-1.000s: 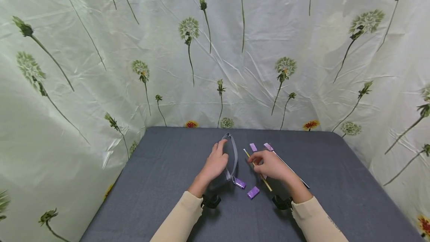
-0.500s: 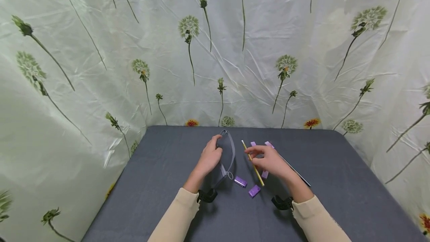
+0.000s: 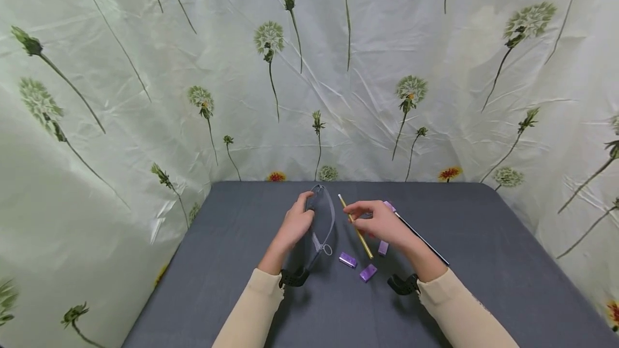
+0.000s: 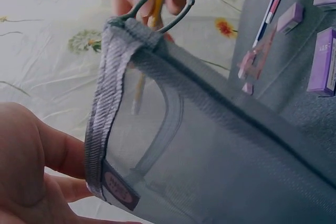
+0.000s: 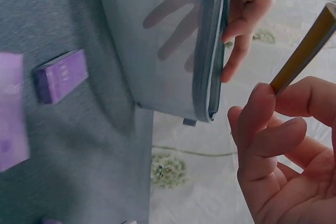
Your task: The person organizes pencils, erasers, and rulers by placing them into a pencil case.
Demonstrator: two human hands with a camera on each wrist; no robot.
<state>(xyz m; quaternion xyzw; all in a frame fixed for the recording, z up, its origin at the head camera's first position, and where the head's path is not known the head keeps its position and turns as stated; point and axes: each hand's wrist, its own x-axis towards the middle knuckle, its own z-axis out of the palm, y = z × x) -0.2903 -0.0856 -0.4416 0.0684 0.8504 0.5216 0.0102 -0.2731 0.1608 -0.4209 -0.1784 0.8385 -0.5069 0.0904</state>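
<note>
Mesh pouch (image 3: 332, 218), grey and see-through, gapes at its rim over the tabletop (image 3: 232, 273); whether it touches down is hard to tell. Head view: the left hand (image 3: 296, 223) grips the pouch's left side, fingers loosely bent, some hidden. Right of the pouch, the right hand (image 3: 379, 223) pinches a yellow pencil (image 3: 360, 238) and partly covers a purple box (image 3: 389, 206). Left wrist view: only here does a label (image 4: 122, 188) show on the pouch, its print unclear; the pencil dims behind the mesh. Right wrist view: left-hand fingers show through the pouch; the pencil meets the frame's edge.
</note>
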